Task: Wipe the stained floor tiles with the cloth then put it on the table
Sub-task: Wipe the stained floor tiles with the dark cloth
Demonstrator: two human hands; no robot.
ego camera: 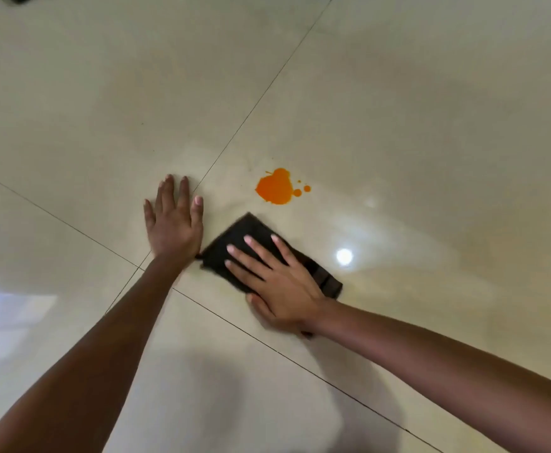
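While the right hand [280, 282] presses the cloth [234, 237] flat on the floor [398, 109], fingers [248, 253] spread, not clenched, push it forward over the nearby orange stain [275, 188], pressing evenly; the left hand [173, 223], splayed and empty, braces.

Floor tiles [398, 109] glossy, smooth, cream, lamp glare at 3 o'clock, cloth [234, 237] dark, matt, soft woven, orange stain [274, 188] wet-looking, shiny

Glossy cream floor [398, 109] with thin dark joints.
On it lie an orange stain [275, 187], a dark cloth [251, 230] and two flat hands.
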